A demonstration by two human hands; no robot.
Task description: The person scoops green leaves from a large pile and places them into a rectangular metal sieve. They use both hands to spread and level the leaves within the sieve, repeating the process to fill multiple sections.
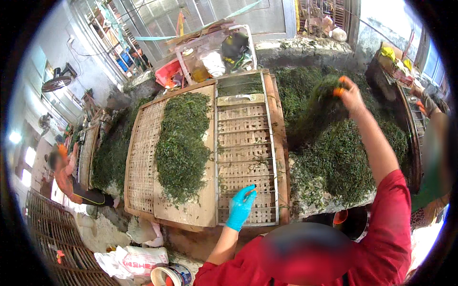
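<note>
My left hand (241, 208), in a blue rubber glove, hovers at or rests on the near end of a metal frame with crossbars (276, 178); its fingers are curled apart, with nothing seen between them. Under the frame lies a woven bamboo mat (243, 150) with a few green shreds. My right hand (349, 93), with orange finger covers, is raised over the heap on the right and grips a bunch of dark green seaweed-like strands (325, 93) that trails down, blurred. Left of the frame, a pile of chopped green strands (184, 146) sits on a board (209, 211).
A plastic crate (180, 64) with jars and bags stands behind the frame, beside a red basin (168, 73). A large green heap (343, 157) covers the right surface. Co-workers stand at far left (66, 178) and far right (434, 153). A bucket (159, 275) and sacks (143, 259) lie below left.
</note>
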